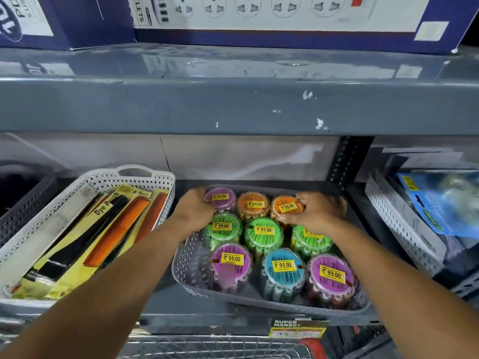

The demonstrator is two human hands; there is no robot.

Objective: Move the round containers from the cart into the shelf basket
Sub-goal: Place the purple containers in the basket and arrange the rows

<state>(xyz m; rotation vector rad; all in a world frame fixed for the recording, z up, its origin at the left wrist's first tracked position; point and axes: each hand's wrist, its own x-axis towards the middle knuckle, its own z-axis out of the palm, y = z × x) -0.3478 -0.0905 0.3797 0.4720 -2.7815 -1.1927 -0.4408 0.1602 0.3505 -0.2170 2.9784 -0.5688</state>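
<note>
A grey perforated shelf basket [190, 268] holds several round clear containers with coloured lids and yellow price labels, in three rows. My left hand [193, 211] grips the purple-lidded container [220, 198] at the back left. My right hand [317, 211] is closed around the orange-lidded container [286, 207] at the back right, which sits slightly tilted. Between them stands another orange one [254, 204]. Green lids [263, 233] fill the middle row; purple [230, 261], blue [282, 268] and purple [330, 274] lids line the front. The wire cart [207, 348] shows at the bottom edge.
A white basket [145, 177] of combs and dye brushes sits to the left. Another white basket [404, 229] with blue packets is on the right. The grey upper shelf [233, 107] overhangs the work space, with power-strip boxes [259, 19] on it.
</note>
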